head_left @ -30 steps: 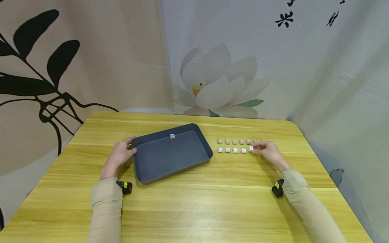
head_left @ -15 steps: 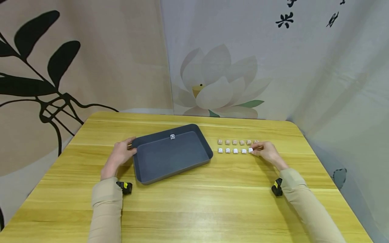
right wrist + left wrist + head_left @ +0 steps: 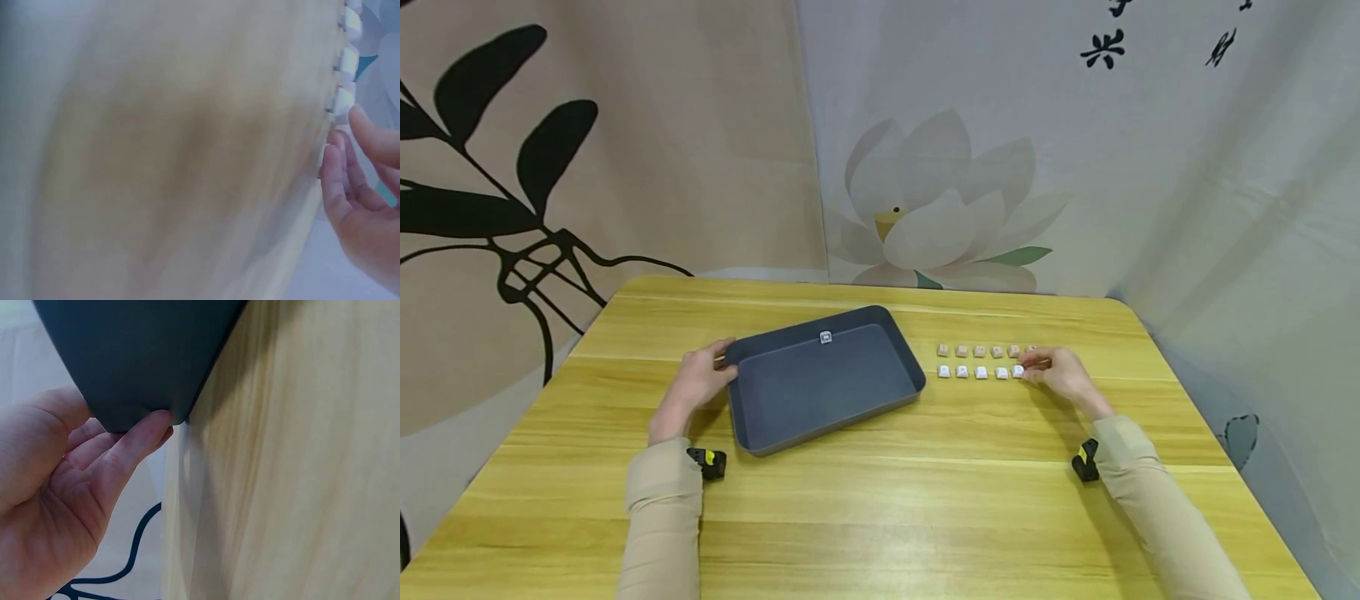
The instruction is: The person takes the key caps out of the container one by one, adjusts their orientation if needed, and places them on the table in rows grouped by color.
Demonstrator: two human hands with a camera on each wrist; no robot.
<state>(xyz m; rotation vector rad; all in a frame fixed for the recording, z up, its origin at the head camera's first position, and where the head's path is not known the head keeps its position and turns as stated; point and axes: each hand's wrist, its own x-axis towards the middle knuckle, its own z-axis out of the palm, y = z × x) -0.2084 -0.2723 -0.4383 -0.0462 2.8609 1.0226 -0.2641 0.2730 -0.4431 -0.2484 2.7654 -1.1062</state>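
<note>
My left hand (image 3: 700, 379) grips the left end of a dark grey tray (image 3: 820, 442). In the left wrist view, its thumb lies on the outer wall of the tray (image 3: 144, 356). Inside the tray, one white keycap (image 3: 826, 337) leans at the back wall. My right hand (image 3: 1060, 375) is at the right end of a row of white keycaps, its fingertips right beside the last white keycap (image 3: 1018, 372). The right wrist view shows the thumb and fingers of the right hand (image 3: 369, 206) apart, close by the white keycaps (image 3: 344, 105).
Behind the white row runs a row of tan keycaps (image 3: 979, 352), its right end partly covered by the right hand. Everything stands on a wooden table (image 3: 880, 517). A printed curtain (image 3: 737, 167) hangs behind the table's far edge.
The right hand has lowered the last white keycap onto the table at the row's end, and its thumb and fingers have eased apart. The left hand and tray have stayed put.
</note>
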